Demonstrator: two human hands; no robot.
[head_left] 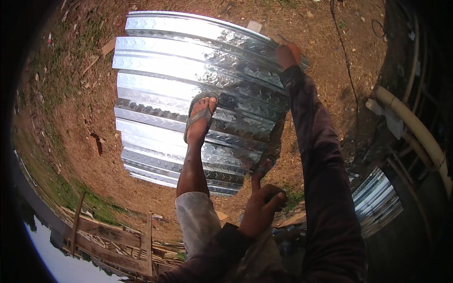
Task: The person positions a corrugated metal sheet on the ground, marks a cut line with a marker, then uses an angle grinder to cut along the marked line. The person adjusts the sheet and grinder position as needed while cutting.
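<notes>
Shiny ribbed metal roofing sheets [155, 63] lie on the ground before me, their ribs running left to right. My left foot, in a grey flip-flop [198, 119], stands on the metal; the other foot is at its near right edge. At the far right edge, my right hand [288, 55] is closed at the metal, and a thin dark rod-like thing [283, 37] sticks out past its fingers; its kind is unclear. Nearer my body, my left hand [263, 208] is held in a loose fist above my right leg, with nothing showing in it.
A small pale block [254, 26] lies beyond the sheets' far edge. A dark cable [347, 56] runs along the dirt at right. Bamboo poles [415, 122] and more metal sheeting [377, 200] are on the right. A wooden frame [111, 236] stands at the lower left.
</notes>
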